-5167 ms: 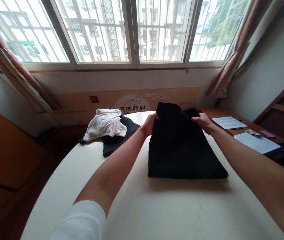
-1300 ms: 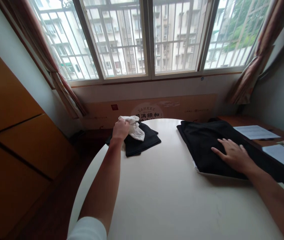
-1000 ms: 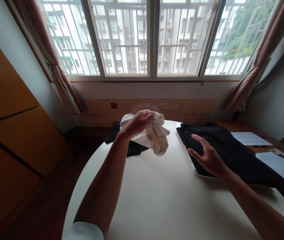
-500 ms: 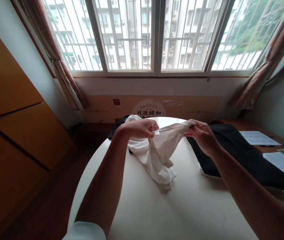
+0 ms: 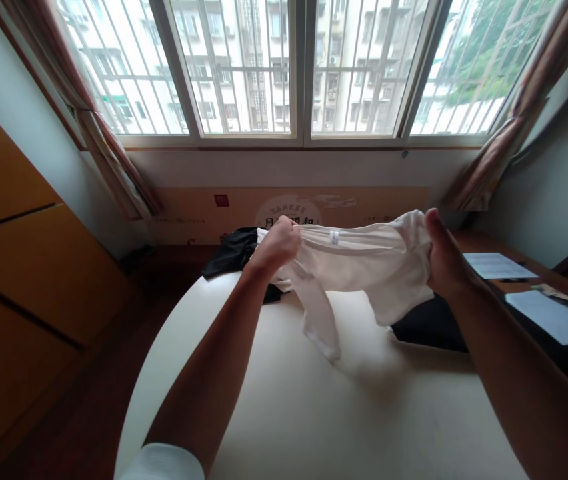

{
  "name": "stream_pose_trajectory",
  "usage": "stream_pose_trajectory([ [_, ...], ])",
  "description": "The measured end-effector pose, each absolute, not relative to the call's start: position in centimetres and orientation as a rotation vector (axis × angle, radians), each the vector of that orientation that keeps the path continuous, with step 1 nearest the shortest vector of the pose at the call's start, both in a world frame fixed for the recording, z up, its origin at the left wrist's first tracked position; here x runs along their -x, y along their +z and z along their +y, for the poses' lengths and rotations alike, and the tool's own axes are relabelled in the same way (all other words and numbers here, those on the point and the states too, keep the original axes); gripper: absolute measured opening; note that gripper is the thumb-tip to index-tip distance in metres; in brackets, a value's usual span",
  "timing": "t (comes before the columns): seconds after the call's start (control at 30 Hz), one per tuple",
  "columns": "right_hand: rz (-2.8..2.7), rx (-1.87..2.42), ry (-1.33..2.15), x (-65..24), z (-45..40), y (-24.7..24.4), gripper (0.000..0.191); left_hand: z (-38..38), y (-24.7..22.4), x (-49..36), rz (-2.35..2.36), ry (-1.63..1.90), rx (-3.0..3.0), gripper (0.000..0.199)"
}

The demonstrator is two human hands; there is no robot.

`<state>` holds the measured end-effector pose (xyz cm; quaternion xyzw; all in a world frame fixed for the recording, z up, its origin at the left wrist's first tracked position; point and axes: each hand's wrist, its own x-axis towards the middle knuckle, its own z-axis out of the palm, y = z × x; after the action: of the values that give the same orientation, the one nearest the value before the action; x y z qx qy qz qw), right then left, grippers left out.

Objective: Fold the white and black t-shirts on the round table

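Note:
A thin white shirt (image 5: 359,267) is stretched sideways above the round white table (image 5: 314,413). A small label shows inside its neckline, and a sleeve hangs down near the left end. My left hand (image 5: 281,241) is closed in a fist on the left end of the neck opening. At the other end, my right hand (image 5: 445,257) grips the cloth with its thumb raised; its fingers are mostly hidden. Beyond my left hand, a black cloth (image 5: 231,252) lies at the table's far edge. Behind the shirt's lower right, a dark folded garment (image 5: 429,323) rests on the table.
Papers (image 5: 559,317) lie on a brown wooden surface (image 5: 469,243) to the right. A wooden cabinet (image 5: 9,287) stands at the left. Ahead are a low printed panel (image 5: 184,217) and a barred window (image 5: 244,73) between tied curtains (image 5: 109,160).
My hands have moved apart, the right one farther right and slightly up. The bunched white shirt is now spread out between them, with its neckline open. The view has shifted slightly.

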<state>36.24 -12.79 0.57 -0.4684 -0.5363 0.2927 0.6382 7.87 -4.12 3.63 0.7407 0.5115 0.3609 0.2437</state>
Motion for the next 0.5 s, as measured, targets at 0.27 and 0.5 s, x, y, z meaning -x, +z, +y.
stream_pose_trajectory([
  [0.27,-1.27,1.277,0.514,-42.0,-14.5,1.3,0.047,-7.0,7.1,-5.1,0.902,0.578,-2.131,0.041],
  [0.5,-1.287,1.423,0.38,-44.1,-15.3,1.3,0.06,-4.1,4.9,-3.2,1.168,0.296,-2.274,0.003],
])
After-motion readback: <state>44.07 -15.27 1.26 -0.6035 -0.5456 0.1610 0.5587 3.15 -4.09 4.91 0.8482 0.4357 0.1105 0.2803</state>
